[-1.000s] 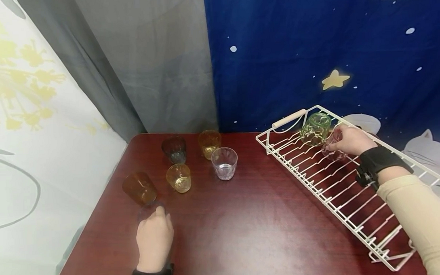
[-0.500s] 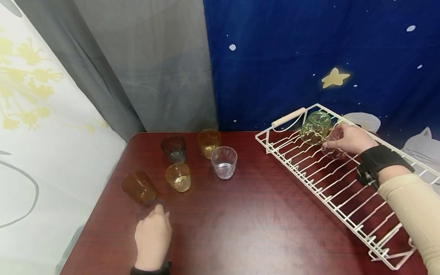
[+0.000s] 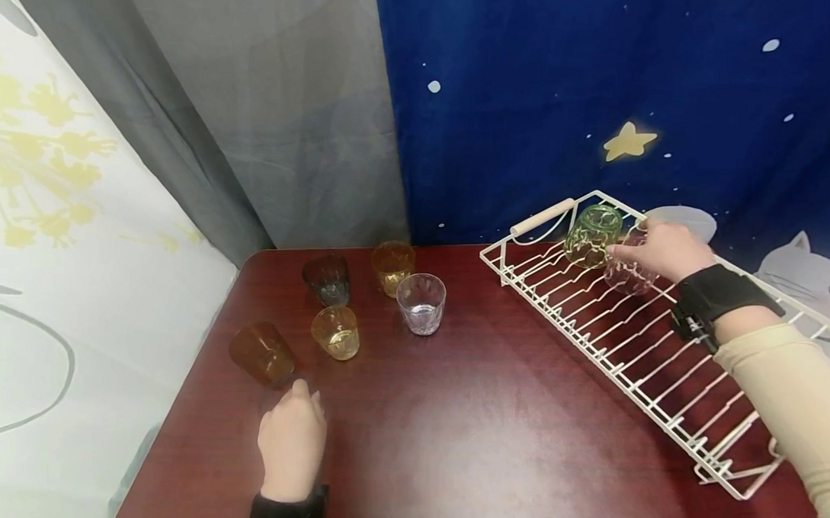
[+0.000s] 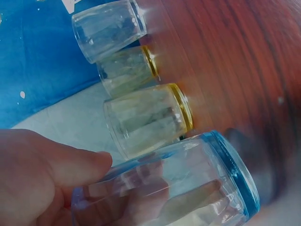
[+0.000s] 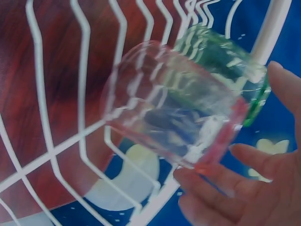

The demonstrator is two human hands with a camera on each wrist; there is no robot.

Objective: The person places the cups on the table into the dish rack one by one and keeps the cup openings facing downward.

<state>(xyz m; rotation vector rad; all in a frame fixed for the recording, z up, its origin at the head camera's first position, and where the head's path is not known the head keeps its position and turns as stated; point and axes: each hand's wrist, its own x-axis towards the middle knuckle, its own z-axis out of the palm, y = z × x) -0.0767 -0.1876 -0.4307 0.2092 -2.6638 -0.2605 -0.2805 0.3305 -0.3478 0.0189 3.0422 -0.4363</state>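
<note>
My left hand [image 3: 292,445] grips a clear glass with a blue base [image 4: 207,181], held tilted near the table's left side; the glass barely shows in the head view. At the rack's far end, my right hand [image 3: 678,251] is beside a pink glass [image 3: 627,276] that sits upside down on the wires. In the right wrist view the thumb stands off the pink glass [image 5: 164,108], and the fingertips [image 5: 188,176] are at its base, perhaps touching. A green glass [image 3: 594,234], also upside down, stands beside the pink one.
A white wire rack [image 3: 618,374] with a wooden handle [image 3: 542,217] runs along the table's right. On the left stand an amber-brown glass [image 3: 263,354], a dark glass [image 3: 328,281], two yellowish glasses [image 3: 337,334] and a clear glass [image 3: 422,306]. Curtains hang behind.
My right hand has loosened from the pink glass and lifted slightly, leaving it on the rack beside the green one. The left hand has hardly moved. The head view has shifted slightly.
</note>
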